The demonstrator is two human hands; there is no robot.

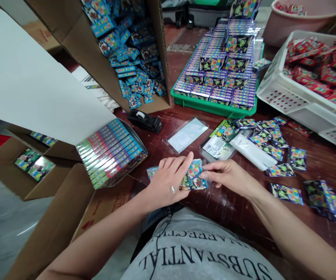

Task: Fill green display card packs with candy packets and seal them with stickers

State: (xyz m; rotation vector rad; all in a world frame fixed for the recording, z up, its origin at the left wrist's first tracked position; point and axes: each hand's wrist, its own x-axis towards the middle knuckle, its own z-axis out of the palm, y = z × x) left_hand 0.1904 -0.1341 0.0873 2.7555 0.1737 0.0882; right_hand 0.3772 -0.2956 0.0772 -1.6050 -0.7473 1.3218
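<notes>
In the head view, my left hand point(169, 179) is closed over small printed packets, its thumb along the top. A blue cartoon-printed packet point(195, 175) shows to the right of the thumb. A clear plastic bag point(205, 165) seems to cover its right end. My right hand point(228, 177) pinches the bag's edge between thumb and fingers. What lies under the left palm is hidden. Just beyond the hands lie a clear sleeve with a pale card point(187, 135), a green-and-black printed pouch point(218, 142) and a folded whitish plastic film point(252, 149).
Purple packets point(268, 151) lie scattered right. A green tray point(214, 108) of stacked packets and a white basket point(304, 97) of red packets stand behind. Left are a cardboard box point(164, 58) of blue packets, a tape dispenser point(146, 120) and a display box point(112, 153).
</notes>
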